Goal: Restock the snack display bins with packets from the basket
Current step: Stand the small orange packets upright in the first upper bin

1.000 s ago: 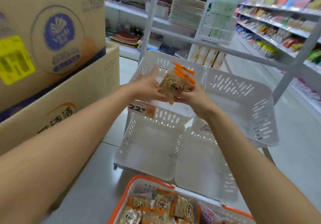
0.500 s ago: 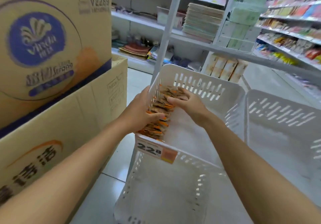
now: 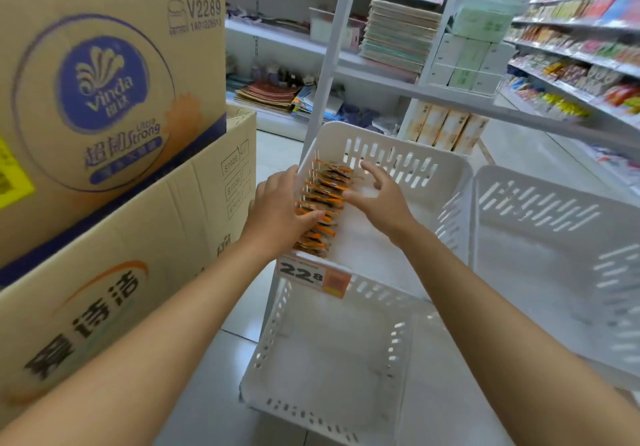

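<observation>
A row of orange-edged snack packets [image 3: 323, 200] stands on edge along the left wall of the upper white display bin [image 3: 415, 165]. My left hand [image 3: 277, 213] is at the bin's left rim, its thumb lying across the near packets. My right hand [image 3: 377, 196] is inside the bin to the right of the row, fingers spread and straight, fingertips touching the packets' right side. The basket is out of view.
A lower white bin [image 3: 332, 348] sits below, with a 22.8 price tag [image 3: 313, 274] on the rim above it. Another white bin [image 3: 554, 245] stands to the right. Stacked cardboard boxes [image 3: 104, 134] rise at left. Store shelves [image 3: 571, 51] line the back.
The view has come closer to the upper bin. The packets went from held between both hands above the bins to standing in a row inside. My right hand has opened and drawn slightly right.
</observation>
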